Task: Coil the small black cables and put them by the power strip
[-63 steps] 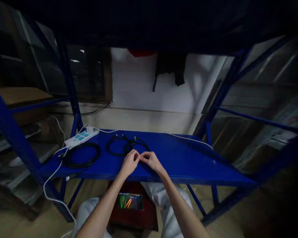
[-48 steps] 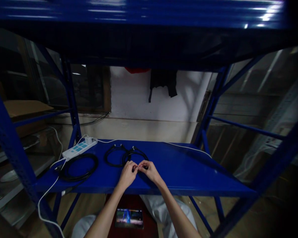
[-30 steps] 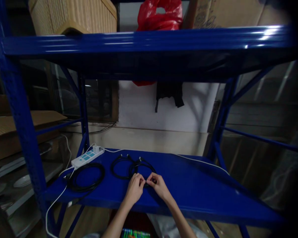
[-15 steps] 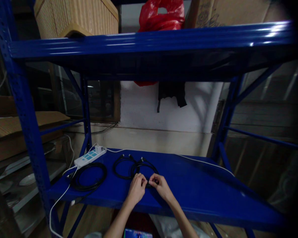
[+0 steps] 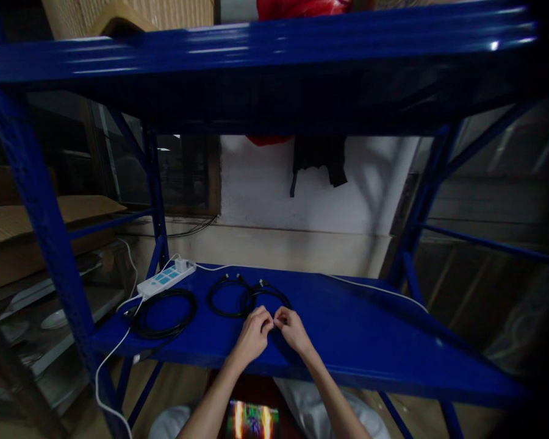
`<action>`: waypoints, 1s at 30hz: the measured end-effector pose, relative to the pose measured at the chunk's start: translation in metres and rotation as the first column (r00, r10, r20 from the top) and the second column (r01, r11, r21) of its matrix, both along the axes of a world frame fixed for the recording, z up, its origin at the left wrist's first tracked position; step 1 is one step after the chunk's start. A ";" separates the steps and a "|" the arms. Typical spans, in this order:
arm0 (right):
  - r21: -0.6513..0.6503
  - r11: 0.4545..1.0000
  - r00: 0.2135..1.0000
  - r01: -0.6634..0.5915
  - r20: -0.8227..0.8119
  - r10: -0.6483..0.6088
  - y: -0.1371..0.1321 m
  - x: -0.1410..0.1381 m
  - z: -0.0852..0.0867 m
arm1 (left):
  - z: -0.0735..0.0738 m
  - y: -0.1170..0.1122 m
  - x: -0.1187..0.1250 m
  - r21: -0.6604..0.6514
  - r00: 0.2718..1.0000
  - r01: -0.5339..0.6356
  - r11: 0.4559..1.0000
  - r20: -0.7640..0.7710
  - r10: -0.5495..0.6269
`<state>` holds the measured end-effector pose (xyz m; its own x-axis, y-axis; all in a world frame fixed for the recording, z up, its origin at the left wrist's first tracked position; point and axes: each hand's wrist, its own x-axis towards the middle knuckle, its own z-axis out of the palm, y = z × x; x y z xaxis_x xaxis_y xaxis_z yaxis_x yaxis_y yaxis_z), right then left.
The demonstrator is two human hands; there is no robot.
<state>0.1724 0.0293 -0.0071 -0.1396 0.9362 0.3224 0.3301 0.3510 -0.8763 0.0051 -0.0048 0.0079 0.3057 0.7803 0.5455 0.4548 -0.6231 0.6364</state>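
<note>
Nearest: lit screen (image 5: 253, 421) below the fingers, between pale trouser legs (image 5: 302, 403). Then front edge of the blue shelf (image 5: 357, 341), a bit nearer than the fingers; both forearms reach over it. Left hand (image 5: 255, 332) and right hand (image 5: 293, 330) side by side past that edge, tips facing each other, narrow gap between hands. Fingers curled on both, thumb and forefinger tips close; can't tell if they're clamped on anything, too small and partly hidden. Right black coil (image 5: 279, 296) just beyond the fingers, arc showing past both hands, near part hidden by them. Open room: broad flat stretch of shelf right of the fingers. Left is tighter: middle black coil (image 5: 226, 314) overlaps the right one, just left of and beyond the fingers; large black coil (image 5: 153, 334) well left, its connector (image 5: 139, 357) over the front edge. White power strip (image 5: 162, 281) behind that coil, adapter (image 5: 181, 265) in its far end. White cable (image 5: 97, 378) drops off the shelf's left side; thin white cord (image 5: 375, 285) follows the back, bending nearer on the right. Upper shelf (image 5: 256, 49) caps headroom above the fingers; left front post (image 5: 50, 207) limits far left. Past the rear edge: wall (image 5: 256, 189), hanging black cloth (image 5: 319, 160).
</note>
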 end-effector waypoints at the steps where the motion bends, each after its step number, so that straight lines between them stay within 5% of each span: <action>1: 0.000 1.000 1.000 0.011 -0.004 -0.011 0.000 -0.001 -0.001 | 0.002 -0.001 0.000 -0.003 1.000 0.016 1.000 0.000 -0.016; 12: 0.010 0.997 0.995 -0.077 -0.068 0.077 -0.009 -0.005 0.006 | 0.002 0.000 -0.006 -0.080 0.998 -0.052 0.995 0.018 0.054; 23: 0.132 0.985 0.980 -0.112 0.178 0.088 -0.017 -0.006 0.011 | -0.002 0.004 -0.011 -0.069 0.991 -0.122 0.990 0.047 0.126; 30: 0.123 0.982 0.977 -0.146 0.171 0.124 -0.024 -0.008 0.014 | -0.001 0.004 -0.012 -0.074 0.986 -0.158 0.985 0.044 0.161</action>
<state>0.1647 0.0053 0.0068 -0.3226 0.8549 0.4064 0.4045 0.5127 -0.7573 -0.0068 -0.0007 0.0065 0.1484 0.8536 0.4993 0.5118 -0.4983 0.6998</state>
